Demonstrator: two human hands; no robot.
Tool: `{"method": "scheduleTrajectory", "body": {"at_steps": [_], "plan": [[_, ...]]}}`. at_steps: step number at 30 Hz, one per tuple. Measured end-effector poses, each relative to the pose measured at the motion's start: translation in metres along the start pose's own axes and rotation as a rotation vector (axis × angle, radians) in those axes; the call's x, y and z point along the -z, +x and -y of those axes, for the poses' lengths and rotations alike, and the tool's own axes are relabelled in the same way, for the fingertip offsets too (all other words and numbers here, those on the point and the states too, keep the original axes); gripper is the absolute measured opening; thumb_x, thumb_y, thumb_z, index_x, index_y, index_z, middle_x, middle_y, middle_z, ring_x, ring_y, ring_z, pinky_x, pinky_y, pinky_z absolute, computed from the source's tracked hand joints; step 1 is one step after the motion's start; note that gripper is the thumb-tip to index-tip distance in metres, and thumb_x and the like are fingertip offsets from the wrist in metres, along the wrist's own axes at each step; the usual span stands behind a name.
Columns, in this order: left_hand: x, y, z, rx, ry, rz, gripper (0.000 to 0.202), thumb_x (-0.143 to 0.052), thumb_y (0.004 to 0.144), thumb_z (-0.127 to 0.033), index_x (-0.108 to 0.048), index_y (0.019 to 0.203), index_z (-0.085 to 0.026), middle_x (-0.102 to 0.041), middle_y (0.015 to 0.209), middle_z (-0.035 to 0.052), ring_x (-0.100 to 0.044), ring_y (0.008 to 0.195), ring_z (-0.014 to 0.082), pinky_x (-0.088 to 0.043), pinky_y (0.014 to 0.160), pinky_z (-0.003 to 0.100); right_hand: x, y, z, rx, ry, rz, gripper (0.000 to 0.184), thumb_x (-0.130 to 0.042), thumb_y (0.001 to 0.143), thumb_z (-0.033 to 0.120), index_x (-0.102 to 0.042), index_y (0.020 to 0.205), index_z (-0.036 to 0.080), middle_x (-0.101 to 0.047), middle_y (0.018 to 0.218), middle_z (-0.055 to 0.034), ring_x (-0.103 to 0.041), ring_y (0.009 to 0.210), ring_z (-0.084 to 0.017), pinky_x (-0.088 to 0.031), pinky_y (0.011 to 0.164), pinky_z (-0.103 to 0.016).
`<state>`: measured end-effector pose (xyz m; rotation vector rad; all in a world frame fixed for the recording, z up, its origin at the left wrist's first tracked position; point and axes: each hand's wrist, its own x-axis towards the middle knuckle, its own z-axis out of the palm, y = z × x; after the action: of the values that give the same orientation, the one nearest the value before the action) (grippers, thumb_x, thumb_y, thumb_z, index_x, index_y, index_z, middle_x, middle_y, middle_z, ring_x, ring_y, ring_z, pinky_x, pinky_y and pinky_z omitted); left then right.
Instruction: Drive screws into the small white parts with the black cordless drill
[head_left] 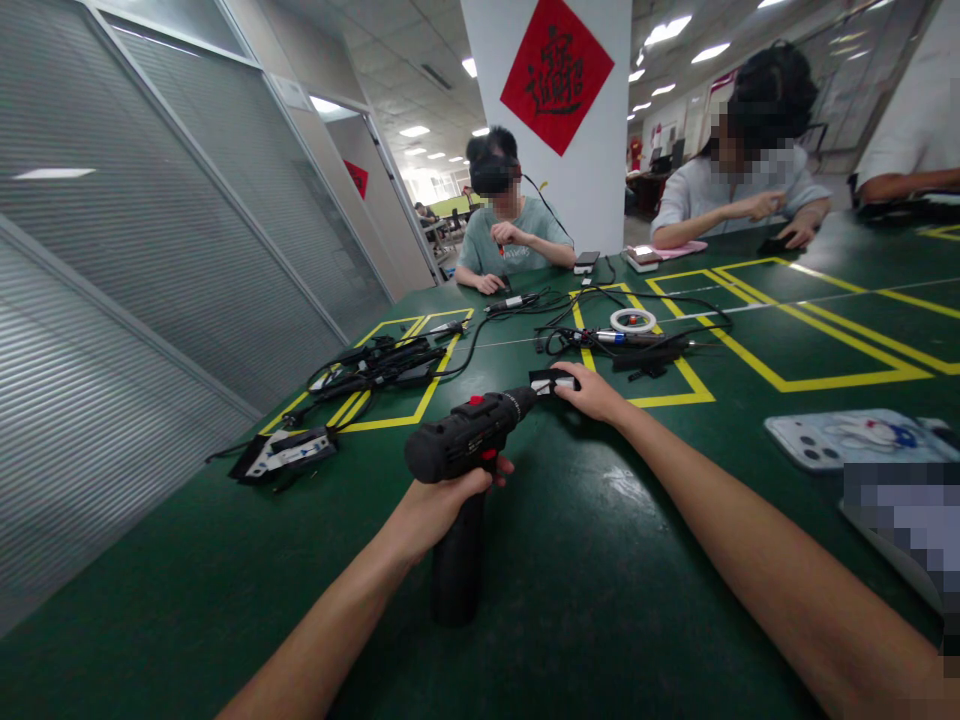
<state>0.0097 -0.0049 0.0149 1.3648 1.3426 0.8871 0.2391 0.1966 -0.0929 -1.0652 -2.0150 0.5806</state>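
Observation:
A black cordless drill (480,430) with red buttons is gripped round its handle by my left hand (450,500). The drill points forward and right, its chuck end close to a small black piece with a white label (546,382) on the table. My right hand (587,393) has its fingers closed on the right end of that piece. Whether the bit touches the piece cannot be made out. The drill's base hangs low over the green table, and I cannot tell if it rests there.
Black cables (397,358) lie bundled at the left, beside an opened black-and-white packet (289,452). A white tape roll (632,320) and a soldering-iron-like tool (615,338) lie ahead. A phone (855,440) is at the right. Two people (514,225) with headsets sit across the green table (300,570).

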Motion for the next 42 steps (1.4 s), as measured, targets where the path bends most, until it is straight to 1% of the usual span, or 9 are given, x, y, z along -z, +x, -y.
{"method": "scheduleTrajectory", "body": {"at_steps": [4, 7, 12, 15, 17, 28, 33, 42], "plan": [[0.0008, -0.0018, -0.0023, 0.047, 0.027, 0.040, 0.033, -0.057, 0.078, -0.026, -0.064, 0.107, -0.013, -0.070, 0.102, 0.0100, -0.066, 0.076, 0.0213, -0.048, 0.080, 0.037, 0.0001, -0.0001, 0.0001, -0.003, -0.004, -0.004, 0.044, -0.059, 0.082, 0.027, -0.056, 0.126, 0.022, -0.059, 0.121, -0.0077, -0.055, 0.111, -0.022, -0.040, 0.101, -0.037], [0.0008, -0.0019, -0.0014, 0.059, -0.005, 0.057, 0.033, -0.055, 0.079, -0.027, -0.061, 0.109, -0.014, -0.069, 0.098, 0.0085, -0.065, 0.068, 0.0195, -0.048, 0.073, 0.035, -0.0002, -0.0001, -0.0007, -0.001, -0.002, -0.003, 0.045, -0.059, 0.082, 0.028, -0.055, 0.126, 0.022, -0.059, 0.122, -0.0074, -0.056, 0.111, -0.022, -0.040, 0.101, -0.037], [-0.0016, -0.0013, -0.0001, 0.030, -0.010, 0.052, 0.019, -0.054, 0.078, -0.024, -0.064, 0.092, -0.015, -0.067, 0.086, 0.0048, -0.060, 0.062, 0.0157, -0.045, 0.064, 0.030, -0.0001, 0.0001, -0.0005, -0.001, -0.004, -0.005, 0.045, -0.060, 0.082, 0.028, -0.056, 0.126, 0.021, -0.060, 0.121, -0.0081, -0.056, 0.111, -0.022, -0.040, 0.101, -0.037], [-0.0033, -0.0015, -0.0014, 0.036, 0.000, 0.057, 0.013, -0.055, 0.078, -0.022, -0.064, 0.084, -0.014, -0.063, 0.076, 0.0030, -0.058, 0.061, 0.0147, -0.044, 0.063, 0.028, 0.0008, -0.0003, 0.0013, 0.011, -0.001, -0.003, 0.044, -0.059, 0.082, 0.028, -0.056, 0.126, 0.021, -0.060, 0.121, -0.0082, -0.056, 0.110, -0.022, -0.040, 0.100, -0.037], [-0.0040, -0.0017, -0.0022, 0.040, -0.008, 0.063, 0.012, -0.054, 0.078, -0.022, -0.063, 0.083, -0.014, -0.062, 0.073, 0.0024, -0.057, 0.060, 0.0144, -0.043, 0.063, 0.028, 0.0013, -0.0007, 0.0024, 0.012, -0.003, -0.002, 0.043, -0.058, 0.083, 0.028, -0.056, 0.126, 0.021, -0.060, 0.121, -0.0080, -0.056, 0.110, -0.022, -0.040, 0.100, -0.037], [-0.0030, -0.0019, -0.0010, 0.037, 0.003, 0.073, 0.012, -0.054, 0.079, -0.022, -0.063, 0.082, -0.015, -0.060, 0.073, 0.0017, -0.056, 0.062, 0.0137, -0.043, 0.064, 0.028, -0.0006, 0.0003, -0.0012, 0.009, -0.005, -0.007, 0.044, -0.059, 0.082, 0.029, -0.056, 0.126, 0.021, -0.060, 0.121, -0.0081, -0.056, 0.110, -0.022, -0.040, 0.100, -0.037], [-0.0026, -0.0012, 0.0012, 0.060, -0.001, 0.073, 0.013, -0.054, 0.080, -0.022, -0.061, 0.086, -0.014, -0.059, 0.074, 0.0019, -0.055, 0.062, 0.0137, -0.043, 0.064, 0.029, -0.0002, 0.0002, -0.0008, 0.020, 0.001, -0.008, 0.044, -0.059, 0.082, 0.028, -0.056, 0.125, 0.020, -0.060, 0.120, -0.0081, -0.056, 0.110, -0.022, -0.040, 0.100, -0.037], [-0.0028, -0.0018, 0.0001, 0.033, 0.012, 0.069, 0.010, -0.054, 0.081, -0.023, -0.059, 0.084, -0.015, -0.057, 0.075, 0.0006, -0.055, 0.062, 0.0129, -0.044, 0.064, 0.028, 0.0004, -0.0003, 0.0010, 0.011, 0.004, -0.005, 0.043, -0.059, 0.082, 0.027, -0.056, 0.125, 0.021, -0.060, 0.120, -0.0084, -0.056, 0.109, -0.022, -0.040, 0.100, -0.037]]}}
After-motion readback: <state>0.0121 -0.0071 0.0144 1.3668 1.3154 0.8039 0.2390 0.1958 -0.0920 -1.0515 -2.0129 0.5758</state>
